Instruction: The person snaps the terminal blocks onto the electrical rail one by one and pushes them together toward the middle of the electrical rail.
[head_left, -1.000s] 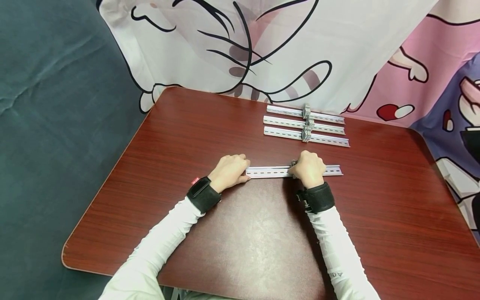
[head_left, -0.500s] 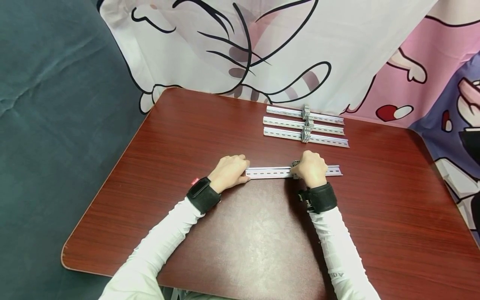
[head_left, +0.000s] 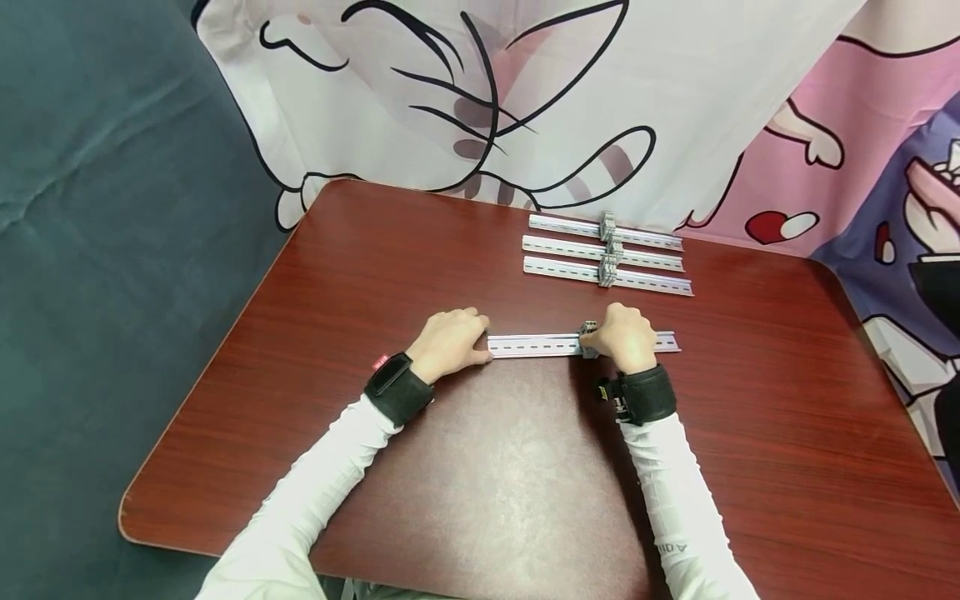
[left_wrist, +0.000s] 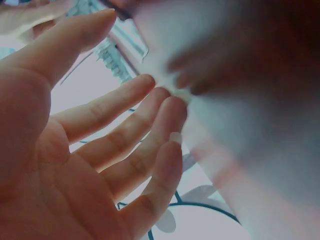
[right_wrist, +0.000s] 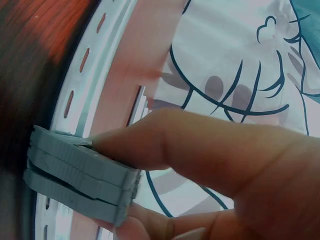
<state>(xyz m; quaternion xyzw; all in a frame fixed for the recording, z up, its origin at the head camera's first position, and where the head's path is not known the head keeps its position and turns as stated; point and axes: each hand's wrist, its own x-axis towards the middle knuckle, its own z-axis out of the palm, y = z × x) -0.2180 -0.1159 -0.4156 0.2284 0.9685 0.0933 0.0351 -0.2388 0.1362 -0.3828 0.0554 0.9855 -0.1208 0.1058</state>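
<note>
A slotted metal DIN rail [head_left: 534, 346] lies crosswise on the table in the head view. Grey terminal blocks [right_wrist: 75, 172] are on it, right of its middle. My right hand [head_left: 622, 337] pinches them between thumb and fingers, and covers part of the rail to their right. By the rail's left end is my left hand [head_left: 447, 342], fingers loosely bent and thumb apart. The left wrist view shows that palm with nothing in it; whether a fingertip touches the rail end, I cannot tell.
Three similar rails, each with grey terminal blocks [head_left: 607, 271], lie side by side at the back of the brown table [head_left: 360, 275]. Behind the table hangs a printed curtain [head_left: 570, 92], and a dark green cloth [head_left: 112, 250] is at the left.
My left hand has drawn slightly left, away from the rail's end. The right hand has shifted a little right, and more of the terminal blocks shows. The head view has moved slightly.
</note>
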